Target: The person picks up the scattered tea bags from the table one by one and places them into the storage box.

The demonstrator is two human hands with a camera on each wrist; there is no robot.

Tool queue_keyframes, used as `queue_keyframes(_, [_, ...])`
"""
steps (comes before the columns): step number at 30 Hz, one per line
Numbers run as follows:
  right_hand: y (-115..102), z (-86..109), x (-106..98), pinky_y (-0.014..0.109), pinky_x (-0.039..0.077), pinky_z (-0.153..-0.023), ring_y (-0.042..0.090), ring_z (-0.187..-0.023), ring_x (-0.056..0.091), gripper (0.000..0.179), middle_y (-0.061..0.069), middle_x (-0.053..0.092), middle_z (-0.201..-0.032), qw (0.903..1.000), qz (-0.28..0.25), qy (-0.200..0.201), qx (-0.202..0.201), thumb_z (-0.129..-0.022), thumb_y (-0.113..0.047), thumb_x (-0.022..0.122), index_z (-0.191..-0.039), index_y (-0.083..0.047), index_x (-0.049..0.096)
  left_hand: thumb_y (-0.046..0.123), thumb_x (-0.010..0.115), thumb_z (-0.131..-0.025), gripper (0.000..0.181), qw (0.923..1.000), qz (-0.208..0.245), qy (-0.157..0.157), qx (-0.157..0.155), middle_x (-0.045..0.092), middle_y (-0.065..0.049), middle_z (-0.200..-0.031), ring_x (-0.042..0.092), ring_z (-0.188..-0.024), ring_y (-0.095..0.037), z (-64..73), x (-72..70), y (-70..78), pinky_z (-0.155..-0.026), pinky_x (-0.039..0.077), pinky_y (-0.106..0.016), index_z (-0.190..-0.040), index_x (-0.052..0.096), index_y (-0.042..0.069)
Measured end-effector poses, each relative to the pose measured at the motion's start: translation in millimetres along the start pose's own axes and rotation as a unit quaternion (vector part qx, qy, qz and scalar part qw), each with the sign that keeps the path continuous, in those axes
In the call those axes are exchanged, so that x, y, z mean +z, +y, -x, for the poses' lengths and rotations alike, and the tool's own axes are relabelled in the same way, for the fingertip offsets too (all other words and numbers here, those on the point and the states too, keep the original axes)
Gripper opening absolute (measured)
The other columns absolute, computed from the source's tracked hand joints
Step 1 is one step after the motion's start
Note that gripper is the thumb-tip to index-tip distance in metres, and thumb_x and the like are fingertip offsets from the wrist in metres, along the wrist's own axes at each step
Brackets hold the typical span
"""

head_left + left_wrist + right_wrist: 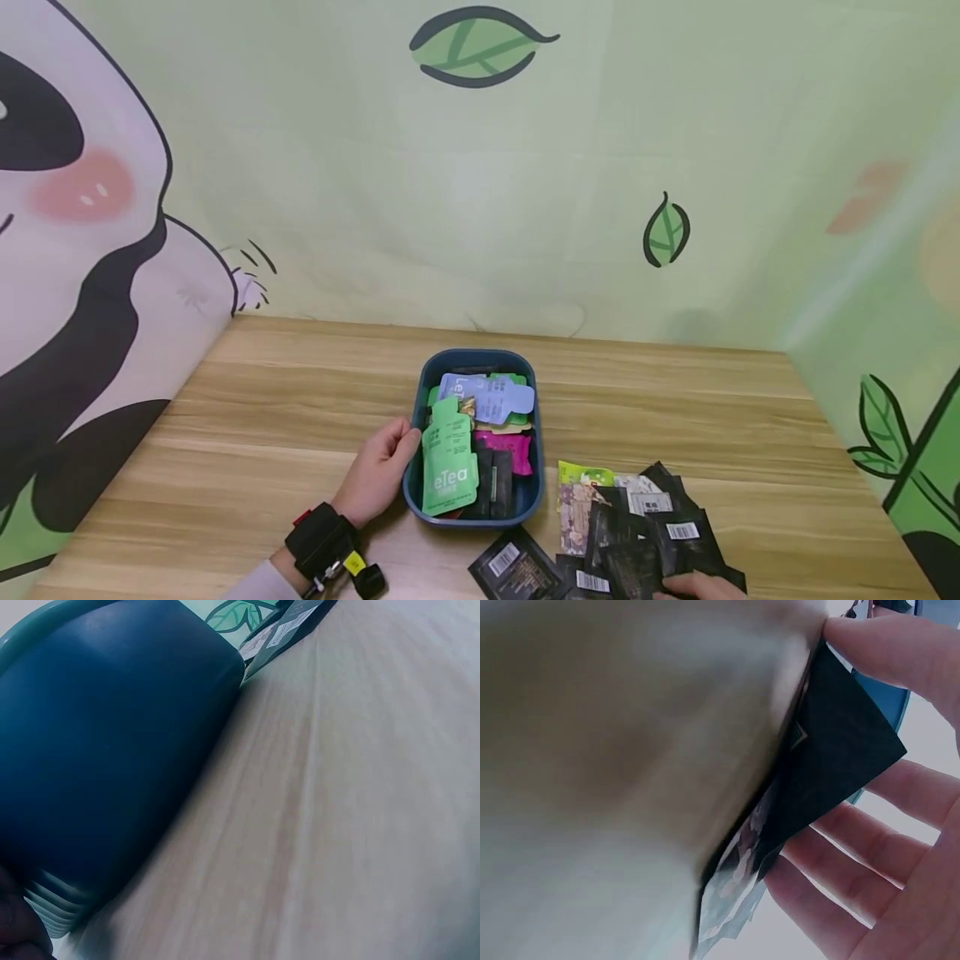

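Observation:
A dark blue plastic bin (pixel 537 492) stands on the table, holding a green LeTea pouch (pixel 450 467), a lilac pouch (pixel 480 397), a magenta packet (pixel 510 450) and black sachets. My left hand (pixel 378 468) grips the bin's left side, its thumb at the rim. In the left wrist view the bin's wall (pixel 112 735) fills the left. Right of the bin lies a heap of black sachets (pixel 622 533). At the heap's near edge is my right hand (pixel 701 586), partly cut off. Its fingers (pixel 855 847) extend loosely along a black sachet (pixel 836 727), thumb touching its edge.
One black sachet (pixel 513 567) lies apart, just in front of the bin. A green-topped packet (pixel 577 508) shows at the heap's left side. Behind the wooden table (pixel 300 375) rises a green backdrop (pixel 337 167) with a panda and leaves.

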State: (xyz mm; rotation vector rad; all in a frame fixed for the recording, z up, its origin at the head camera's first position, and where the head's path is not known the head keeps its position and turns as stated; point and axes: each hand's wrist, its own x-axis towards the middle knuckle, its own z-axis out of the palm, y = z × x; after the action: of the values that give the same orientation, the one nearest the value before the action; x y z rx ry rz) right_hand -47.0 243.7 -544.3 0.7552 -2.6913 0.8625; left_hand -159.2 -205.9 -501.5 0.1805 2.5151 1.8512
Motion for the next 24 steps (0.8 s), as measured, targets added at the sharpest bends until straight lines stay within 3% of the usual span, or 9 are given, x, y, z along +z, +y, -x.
queue_keyframes(2, [-41.7,-21.0,-22.0,0.01,0.041,-0.067,-0.007,-0.08,0.056,0.023,-0.02,0.064,-0.092,0.9966,0.068,0.022,-0.04,-0.076,-0.024,0.081,-0.097,-0.024,0.072,0.027,0.046,-0.103,0.027,1.0,-0.001,0.001,0.003,0.04,-0.005,-0.071,0.049,-0.07,-0.02,-0.3,0.1,-0.6,-0.057,0.034,-0.024,-0.08,0.047,0.012])
queue_keyframes(5, [-45.1,-35.6,-34.4,0.008,0.041,-0.075,0.0,-0.09,0.059,0.034,-0.012,0.062,-0.109,0.9775,0.109,-0.001,-0.18,-0.082,-0.032,0.077,-0.114,-0.026,0.068,0.026,0.047,-0.103,0.027,1.0,-0.003,0.002,0.005,0.04,-0.005,-0.07,0.048,-0.07,-0.02,-0.8,0.0,-1.1,-0.057,0.034,-0.024,-0.08,0.047,0.012])
queue_keyframes(6, [-42.3,-39.5,-36.5,0.009,0.042,-0.077,0.001,-0.093,0.058,0.038,-0.012,0.06,-0.113,0.9715,0.115,-0.018,-0.206,-0.084,-0.039,0.073,-0.12,-0.028,0.065,0.026,0.046,-0.103,0.027,1.0,-0.004,0.001,0.006,0.04,-0.005,-0.07,0.048,-0.07,-0.02,-0.8,-0.2,-1.1,-0.057,0.034,-0.024,-0.08,0.047,0.012])
queue_keyframes(8, [-40.5,-47.1,-39.1,0.01,0.043,-0.078,0.001,-0.097,0.057,0.044,-0.012,0.058,-0.117,0.9652,0.14,-0.049,-0.215,-0.084,-0.046,0.071,-0.125,-0.032,0.061,0.026,0.046,-0.103,0.027,1.0,-0.006,0.003,0.006,0.041,-0.004,-0.07,0.048,-0.07,-0.019,-1.0,-0.6,-1.2,-0.058,0.034,-0.024,-0.08,0.047,0.012])
queue_keyframes(12, [-45.5,-67.3,-46.2,0.02,0.05,-0.079,0.006,-0.103,0.057,0.056,-0.007,0.057,-0.123,0.9592,0.148,-0.089,-0.224,-0.081,-0.055,0.069,-0.129,-0.028,0.059,0.027,0.046,-0.103,0.028,1.0,-0.005,0.002,0.007,0.041,-0.005,-0.07,0.049,-0.07,-0.019,-1.0,-0.9,-1.3,-0.058,0.034,-0.024,-0.08,0.048,0.012])
queue_keyframes(16, [-63.5,-91.1,-56.3,0.029,0.053,-0.082,0.007,-0.11,0.054,0.064,-0.006,0.054,-0.13,0.961,0.142,-0.126,-0.201,-0.081,-0.062,0.066,-0.133,-0.027,0.055,0.027,0.046,-0.103,0.028,0.9999,-0.004,0.001,0.01,0.041,-0.005,-0.07,0.049,-0.07,-0.02,-0.8,-1.2,-1.6,-0.058,0.034,-0.024,-0.08,0.048,0.011])
queue_keyframes(21, [-89.6,-120.8,-60.3,0.034,0.053,-0.085,0.004,-0.116,0.049,0.064,-0.013,0.047,-0.136,0.9673,0.121,-0.16,-0.156,-0.081,-0.054,0.071,-0.138,-0.035,0.048,0.025,0.046,-0.103,0.026,1.0,0.0,0.0,0.007,0.041,-0.006,-0.071,0.049,-0.071,-0.021,-0.2,-0.9,0.4,-0.057,0.034,-0.024,-0.081,0.048,0.011])
queue_keyframes(24, [-100.4,-137.5,-56.0,0.038,0.052,-0.086,0.007,-0.118,0.05,0.066,-0.011,0.046,-0.138,0.9693,0.094,-0.147,-0.173,-0.081,-0.048,0.073,-0.139,-0.033,0.046,0.024,0.046,-0.103,0.025,1.0,0.003,0.001,0.002,0.041,-0.006,-0.072,0.049,-0.072,-0.021,0.1,-0.5,1.5,-0.058,0.035,-0.024,-0.081,0.047,0.012])
